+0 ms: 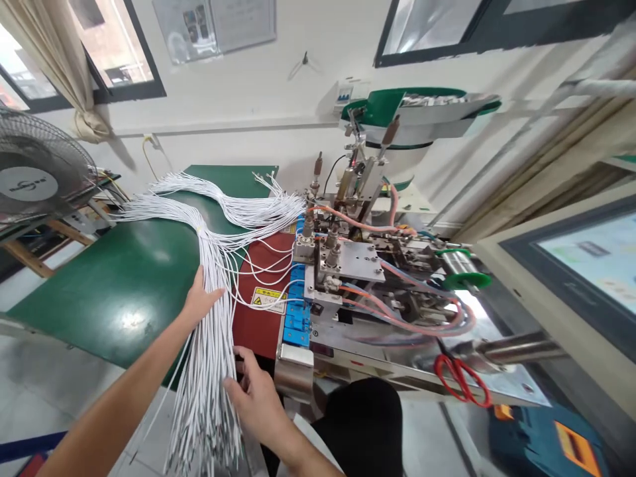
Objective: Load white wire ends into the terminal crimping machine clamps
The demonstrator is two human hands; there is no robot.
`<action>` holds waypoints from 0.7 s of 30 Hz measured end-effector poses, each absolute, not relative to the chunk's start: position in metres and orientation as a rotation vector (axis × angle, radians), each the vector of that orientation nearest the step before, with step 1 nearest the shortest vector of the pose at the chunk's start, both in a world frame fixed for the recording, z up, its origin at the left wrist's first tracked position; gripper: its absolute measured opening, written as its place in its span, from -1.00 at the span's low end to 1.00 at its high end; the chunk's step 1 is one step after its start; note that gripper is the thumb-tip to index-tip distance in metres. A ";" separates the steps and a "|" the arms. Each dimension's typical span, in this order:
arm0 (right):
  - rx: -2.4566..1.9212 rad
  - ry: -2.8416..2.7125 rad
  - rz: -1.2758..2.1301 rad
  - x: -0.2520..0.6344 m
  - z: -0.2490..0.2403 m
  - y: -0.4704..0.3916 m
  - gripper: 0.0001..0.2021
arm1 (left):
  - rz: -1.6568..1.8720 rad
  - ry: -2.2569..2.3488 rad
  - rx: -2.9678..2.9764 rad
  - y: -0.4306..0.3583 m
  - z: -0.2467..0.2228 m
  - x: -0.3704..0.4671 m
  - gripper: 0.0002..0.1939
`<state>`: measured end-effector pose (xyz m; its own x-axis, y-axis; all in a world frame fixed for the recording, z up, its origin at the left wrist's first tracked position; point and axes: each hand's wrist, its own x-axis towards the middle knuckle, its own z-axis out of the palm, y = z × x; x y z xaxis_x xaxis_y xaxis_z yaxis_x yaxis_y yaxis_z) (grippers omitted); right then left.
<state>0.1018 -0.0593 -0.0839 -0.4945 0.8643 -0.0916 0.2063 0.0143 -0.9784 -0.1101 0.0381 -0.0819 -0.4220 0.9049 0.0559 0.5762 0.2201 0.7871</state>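
A thick bundle of white cables (211,358) hangs over the near edge of the green table, its cut ends fanned out low in the view. My left hand (199,301) grips the bundle's upper part, thumb across the front; some of its fingers are hidden. Beside the bundle's lower right side is my right hand (256,394), with thumb and fingers curved and apart and the thumb at the outer cables. Several single cables run from the bundle to blue holders (297,315) along the machine's edge. Another white cable bundle (248,209) lies farther back.
The green table (134,265) is on the left, near a fan (34,179). A metal machine (352,262) with orange hoses fills the middle, under a green-rimmed feeder bowl (422,109). Red-handled scissors (462,377), a green spool (460,268) and a screen (591,252) are on the right.
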 end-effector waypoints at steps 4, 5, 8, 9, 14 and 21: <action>-1.044 -1.809 1.452 0.108 -0.087 -0.057 -0.57 | 1.184 2.032 1.295 0.042 -0.084 -0.103 -0.13; -1.038 -1.837 1.418 0.111 -0.085 -0.055 -0.60 | 1.201 2.020 1.278 0.043 -0.083 -0.101 -0.14; -1.010 -1.943 1.375 0.123 -0.078 -0.048 -0.67 | 1.224 1.985 1.232 0.040 -0.076 -0.096 -0.15; -1.001 -1.978 1.387 0.126 -0.074 -0.045 -0.68 | 1.227 1.974 1.219 0.039 -0.073 -0.095 -0.15; -1.046 -2.005 1.575 0.131 -0.062 -0.025 -0.81 | 1.230 1.928 1.149 0.034 -0.065 -0.094 -0.14; -1.097 -1.691 1.816 0.114 -0.074 -0.019 -0.74 | 1.274 1.865 1.107 0.033 -0.073 -0.100 -0.14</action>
<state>0.1138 -0.0185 -0.0740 -0.5975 0.7592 -0.2582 0.2034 -0.1679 -0.9646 -0.1004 0.0329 -0.0725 -0.4592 0.8878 -0.0310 0.2939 0.1847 0.9378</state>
